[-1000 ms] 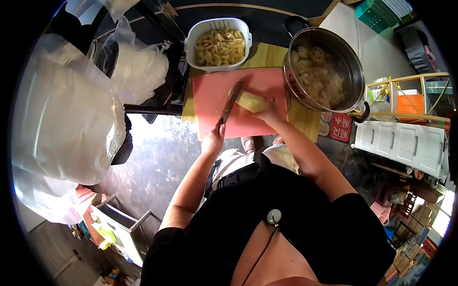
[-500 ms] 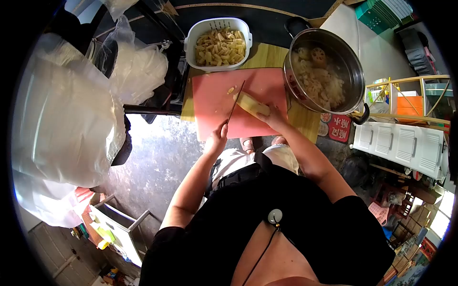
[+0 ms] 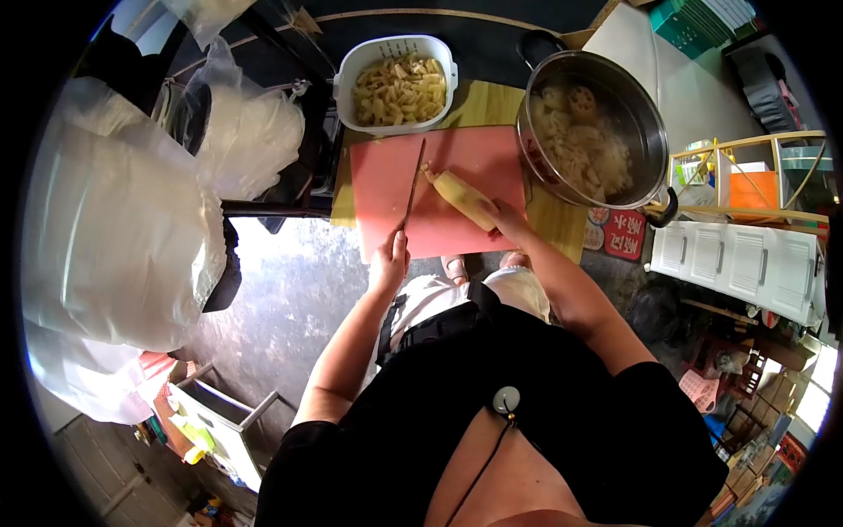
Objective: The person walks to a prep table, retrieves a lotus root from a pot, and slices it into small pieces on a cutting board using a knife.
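My left hand (image 3: pixel 389 263) is closed around the handle of a long kitchen knife (image 3: pixel 414 186), whose blade points away from me over the pink cutting board (image 3: pixel 384 180). To the right of the blade, and apart from it, a pale lotus root section (image 3: pixel 465 198) lies slantwise on the board. My right hand (image 3: pixel 511 224) grips its near end, with the fingers partly hidden. The narrow far end of the root points toward the upper left.
Behind the board stands a white basket (image 3: pixel 341 90) of pale cut pieces. At the right, a large steel pot (image 3: pixel 651 123) holds slices and a holed lotus root piece in liquid. The board rests on a wooden table (image 3: pixel 486 104); plastic bags (image 3: pixel 255 132) hang at the left.
The knife has moved left, away from the lotus root, and its blade stands more upright in view. My right hand and the root have shifted slightly toward me, showing the root's narrow end.
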